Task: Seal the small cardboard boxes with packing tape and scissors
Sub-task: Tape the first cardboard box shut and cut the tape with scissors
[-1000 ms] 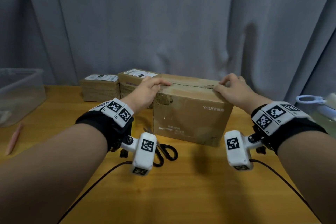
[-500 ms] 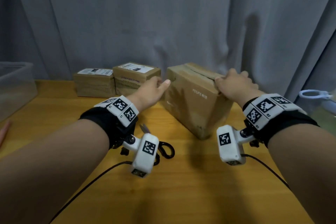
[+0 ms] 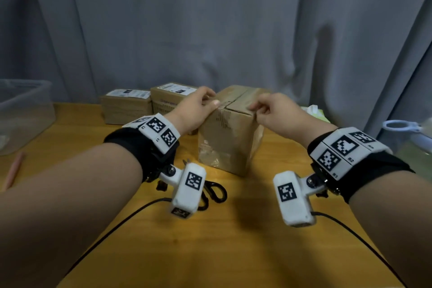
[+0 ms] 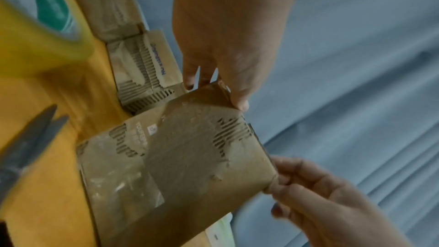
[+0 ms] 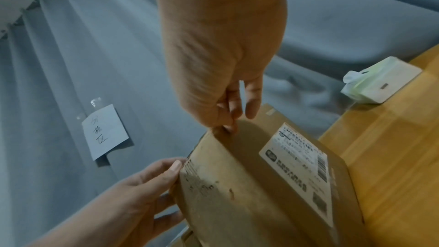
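My left hand (image 3: 195, 110) and right hand (image 3: 272, 111) each grip a top corner of the cardboard box (image 3: 230, 145). Box stands on the counter (image 3: 210, 241); scissors (image 3: 214, 192) lie just in front.

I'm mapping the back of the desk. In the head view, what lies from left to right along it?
Clear plastic bin → two small labelled boxes → held cardboard box → white-handled item.

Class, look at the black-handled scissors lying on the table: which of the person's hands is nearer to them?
Left. The scissors lie below the left hand, which grips the box at its top left edge; the right hand pinches the top right edge, farther across.
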### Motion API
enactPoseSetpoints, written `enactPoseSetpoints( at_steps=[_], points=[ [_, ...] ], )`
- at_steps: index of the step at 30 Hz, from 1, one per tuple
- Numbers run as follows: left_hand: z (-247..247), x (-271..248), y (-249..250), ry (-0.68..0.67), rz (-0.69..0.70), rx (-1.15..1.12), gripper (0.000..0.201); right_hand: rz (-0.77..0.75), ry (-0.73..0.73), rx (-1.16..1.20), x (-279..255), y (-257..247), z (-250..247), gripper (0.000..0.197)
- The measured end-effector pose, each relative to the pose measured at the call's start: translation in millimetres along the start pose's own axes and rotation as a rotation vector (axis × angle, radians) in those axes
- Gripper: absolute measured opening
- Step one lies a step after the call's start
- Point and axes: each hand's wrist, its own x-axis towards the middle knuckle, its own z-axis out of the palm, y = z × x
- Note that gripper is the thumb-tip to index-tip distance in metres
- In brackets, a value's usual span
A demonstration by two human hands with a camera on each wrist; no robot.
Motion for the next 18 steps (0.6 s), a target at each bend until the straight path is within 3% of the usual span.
enactPoseSetpoints(
  at_steps=[3,8,12,18],
  points=[
    [-2.1,1.4,2.8,-0.025,-0.008,0.077,0.027,-0.116,-0.045,-0.098,3.2,-0.6,0.2,0.027],
    [-7.3,9.7,12.5,-0.104,-0.072,0.147,0.042,-0.117,-0.240,-0.060,9.5,-7.3,-9.9,0.031],
    [-24.8,21.1,11.6,-0.194,-0.100,0.211,0.050,-0.140,-0.288,-0.069,22.4,-9.8,-11.8,0.033],
    [-45.2,37.3,0.7,-0.193,0.043,0.347,0.033,-0.176,-0.230,-0.068,34.2,-26.0,7.5,0.035]
  ],
)
